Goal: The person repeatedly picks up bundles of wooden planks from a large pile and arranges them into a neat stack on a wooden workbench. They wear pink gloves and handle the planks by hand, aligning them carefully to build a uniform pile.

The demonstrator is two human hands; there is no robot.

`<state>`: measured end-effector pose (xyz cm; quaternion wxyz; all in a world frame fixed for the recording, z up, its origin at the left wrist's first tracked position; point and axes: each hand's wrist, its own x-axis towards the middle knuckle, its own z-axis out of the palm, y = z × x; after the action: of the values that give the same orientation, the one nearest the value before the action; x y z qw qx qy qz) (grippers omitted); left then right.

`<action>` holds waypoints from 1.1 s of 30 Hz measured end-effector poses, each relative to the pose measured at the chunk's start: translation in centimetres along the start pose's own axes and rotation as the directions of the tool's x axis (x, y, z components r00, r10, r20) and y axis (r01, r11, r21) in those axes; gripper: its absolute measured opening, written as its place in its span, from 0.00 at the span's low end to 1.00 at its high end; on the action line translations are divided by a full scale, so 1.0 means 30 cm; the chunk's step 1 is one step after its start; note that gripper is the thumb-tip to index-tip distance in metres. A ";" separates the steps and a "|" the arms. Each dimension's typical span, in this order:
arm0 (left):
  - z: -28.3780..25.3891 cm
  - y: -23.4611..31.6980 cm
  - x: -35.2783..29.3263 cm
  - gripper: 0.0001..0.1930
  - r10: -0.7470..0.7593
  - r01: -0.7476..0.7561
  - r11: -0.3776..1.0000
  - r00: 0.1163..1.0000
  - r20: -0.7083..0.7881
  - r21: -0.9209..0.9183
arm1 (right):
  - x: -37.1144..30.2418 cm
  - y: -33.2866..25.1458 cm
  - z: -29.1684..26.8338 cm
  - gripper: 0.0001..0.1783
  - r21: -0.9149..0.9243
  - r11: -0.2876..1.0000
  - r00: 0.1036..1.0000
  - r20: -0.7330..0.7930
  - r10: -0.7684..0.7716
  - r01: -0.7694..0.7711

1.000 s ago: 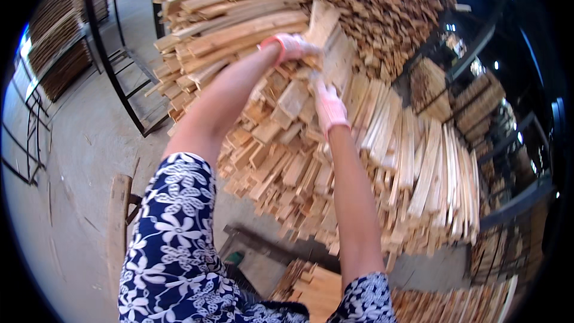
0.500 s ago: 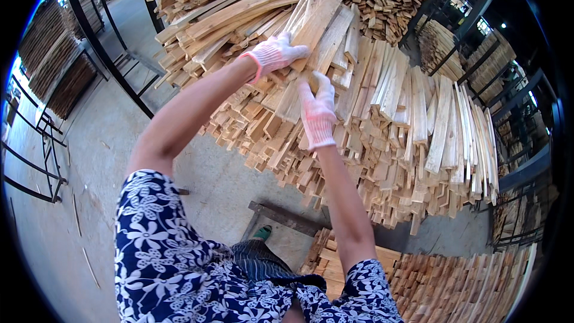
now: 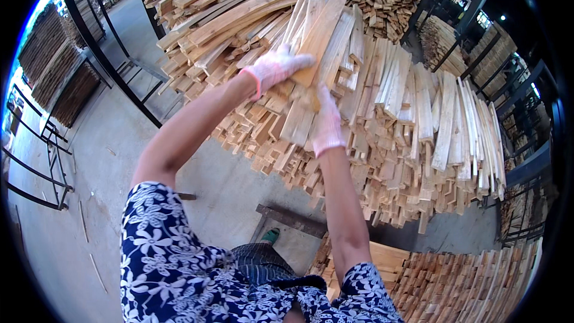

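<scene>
We're looking at one flat, narrow board [image 3: 324, 31], and its long axis leans up and a little right: the far end points toward the darker wood pile [image 3: 385, 0] behind, the near end back toward the person. It's on the upper part of the big lumber stack [image 3: 427, 107], left of the middle, well in from the ragged near edge and closer to the far side.

Now the grip! We have the gloved left hand [image 3: 276, 67] at the board's left side, down by the near end, with the thumb laid across the upper face and the other fingers mostly hidden. It's a narrow hold on the board, and most of the length runs out beyond it, up and away.

And here's the gloved right hand [image 3: 329, 121], just below that near end, fingertips pointing up at it. They're blurred, so we can't tell whether they close on anything. Pale boards [image 3: 338, 45] lie right alongside, slanting nearly the same way.
</scene>
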<state>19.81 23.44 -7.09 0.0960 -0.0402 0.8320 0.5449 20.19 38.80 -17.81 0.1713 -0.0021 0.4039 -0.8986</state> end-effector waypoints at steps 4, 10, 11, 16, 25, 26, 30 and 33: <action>0.164 -0.177 -0.183 0.55 -0.100 0.095 0.994 0.991 -0.091 -0.055 | -0.331 0.096 -0.190 0.29 -0.254 0.966 0.999 0.020 -0.042 0.046; 0.372 -0.400 -0.341 0.68 -0.030 0.031 1.000 0.983 -0.181 0.000 | -0.307 0.126 -0.415 0.39 -0.162 0.987 0.995 0.091 0.037 -0.021; 0.415 -0.425 -0.316 0.68 -0.011 0.006 1.000 0.982 -0.189 -0.026 | -0.280 0.088 -0.382 0.39 0.014 0.999 0.991 0.123 0.047 -0.049; 0.488 -0.563 -0.253 0.73 0.040 -0.047 0.998 0.989 -0.143 -0.045 | -0.228 0.114 -0.496 0.42 -0.140 0.990 0.999 -0.029 -0.040 0.035; 0.419 -0.622 -0.305 0.71 0.242 -0.227 0.879 0.970 -0.017 -0.419 | -0.234 0.084 -0.457 0.41 -0.052 0.994 0.977 0.196 -0.083 0.095; 0.428 -0.627 -0.300 0.71 0.237 -0.222 0.910 0.971 0.002 -0.350 | -0.220 0.080 -0.445 0.41 -0.012 0.997 0.983 0.169 -0.073 0.077; 0.349 -0.582 -0.188 0.72 0.242 -0.262 0.939 0.963 -0.117 -0.222 | -0.156 0.112 -0.397 0.40 0.118 0.992 0.989 0.129 -0.066 0.051; 0.237 -0.454 -0.058 0.72 0.118 -0.119 0.993 0.983 -0.140 0.005 | -0.098 0.101 -0.340 0.39 0.200 0.978 0.990 0.110 -0.086 0.063</action>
<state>24.67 24.39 -21.76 0.0046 -0.0290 0.8366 0.5470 22.42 45.26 -26.48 0.1604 -0.0533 0.3022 -0.9381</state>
